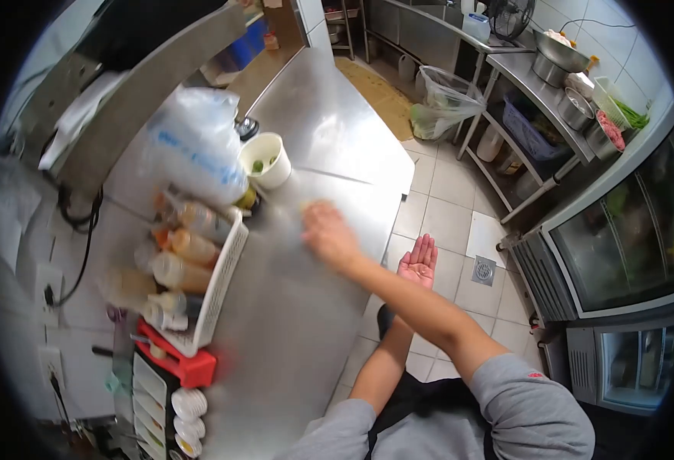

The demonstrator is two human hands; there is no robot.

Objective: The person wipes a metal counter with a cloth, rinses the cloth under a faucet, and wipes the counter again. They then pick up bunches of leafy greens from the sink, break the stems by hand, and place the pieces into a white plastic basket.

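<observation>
- Two bare hands show in the head view: the right hand [329, 236] lies palm down on the steel counter [306, 330], blurred, over something small and pale at its fingertips that I cannot make out.
- Left hand [419, 261] hangs off the counter's edge above the tiled floor [448, 215], palm up, fingers together, holding nothing.
- A white cup [266, 159] stands near the right hand, beside a plastic bag [191, 146].
- A white basket [218, 287] of sauce bottles [187, 249] sits at the counter's left.
</observation>
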